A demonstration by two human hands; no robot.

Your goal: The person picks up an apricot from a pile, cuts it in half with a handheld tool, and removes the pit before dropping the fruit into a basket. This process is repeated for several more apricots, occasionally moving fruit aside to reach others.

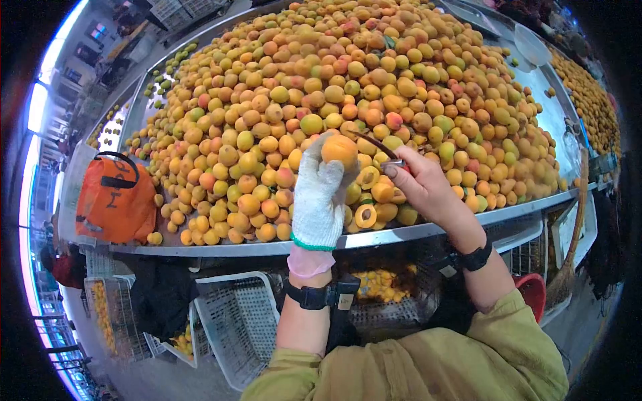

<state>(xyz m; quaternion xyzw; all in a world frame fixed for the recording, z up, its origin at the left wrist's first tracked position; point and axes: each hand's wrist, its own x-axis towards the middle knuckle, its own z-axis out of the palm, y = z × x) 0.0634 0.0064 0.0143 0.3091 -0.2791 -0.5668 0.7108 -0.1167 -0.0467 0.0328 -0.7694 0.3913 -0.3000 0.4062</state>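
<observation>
Right over the apricot pile (321, 73), the gloved left hand (317, 190) had an orange apricot (341, 152) cupped snugly while the bare right hand (430, 187) gripped a curved knife (380, 146), blade near that apricot!

Fisheye distortion curves the scene into black corners; a white light strip (38, 110) glares at far left; shadow darkens the area beneath the metal table (384, 236).

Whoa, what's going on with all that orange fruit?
A person is working at a metal table piled with orange-yellow fruit. Their gloved left grip holds up one fruit. Their bare right grip holds a curved knife close to it. Cut halves lie just below, near the table's front edge.
</observation>
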